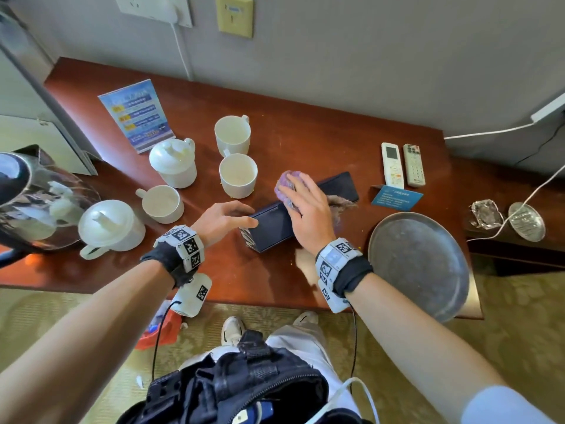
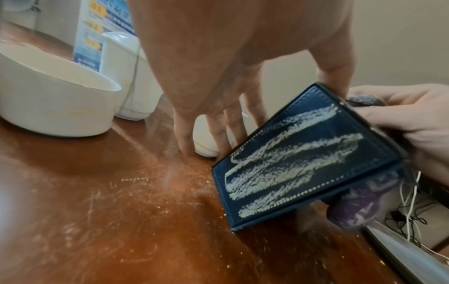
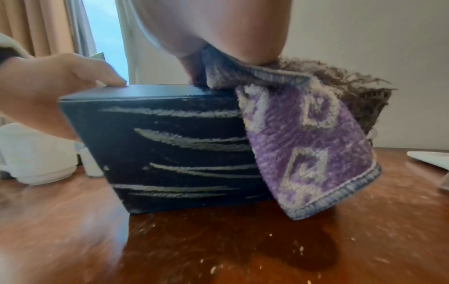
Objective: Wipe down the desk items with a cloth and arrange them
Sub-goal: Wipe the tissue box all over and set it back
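A dark blue box (image 1: 275, 229) lies mid-desk, its sides streaked with white dust (image 2: 291, 163) (image 3: 175, 142). My left hand (image 1: 241, 214) grips its near-left end, thumb on the top edge and fingers (image 2: 218, 124) down the far side. A purple patterned cloth (image 1: 286, 182) is bunched on the box's top, one end hanging over the side (image 3: 308, 146). My right hand (image 1: 305, 206) lies over the cloth and holds it against the box.
White cups (image 1: 238, 175) (image 1: 232, 134) (image 1: 162, 203) and lidded cups (image 1: 174, 162) (image 1: 111, 224) stand left of the box. A blue sign (image 1: 137, 114) and kettle (image 1: 36, 197) sit farther left. Two remotes (image 1: 393, 165), a blue card (image 1: 396, 198) and a metal tray (image 1: 419, 264) lie right.
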